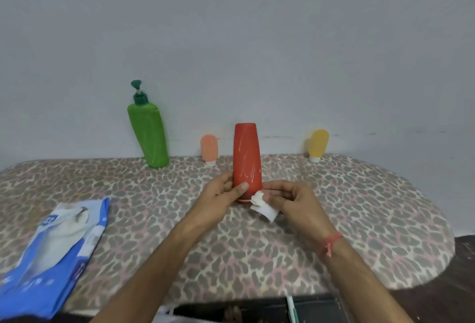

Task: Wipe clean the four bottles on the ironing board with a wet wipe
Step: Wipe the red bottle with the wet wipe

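Red bottle (247,158) stood near the middle of the ironing board (359,219), long axis vertical, cap end down and flat closed end up, roughly upright; no label or print was readable on it. Left hand (221,198) gripped its lower part, thumb across the front and fingers curled round the left side. Right hand (290,201) pinched a crumpled white wet wipe (262,205), which touched the bottle's lower right edge near the cap. Red thread band (330,241) sat on the right wrist. Green pump bottle (147,132) stood at the board's far edge, left of the red one, pump up, body tilted with its top leaning left, near the wall (231,27). Small peach tube (209,149) stood cap-down between the green and red bottles, at the far edge. Small yellow tube (318,144) stood cap-down to the right, well apart from the red bottle, leaning a bit. None of the three showed legible writing. Blue-and-white wet wipe pack (51,253) lay flat on the board's near left; its printing was too blurred to read. Board cover had a grey-and-pink leopard print.
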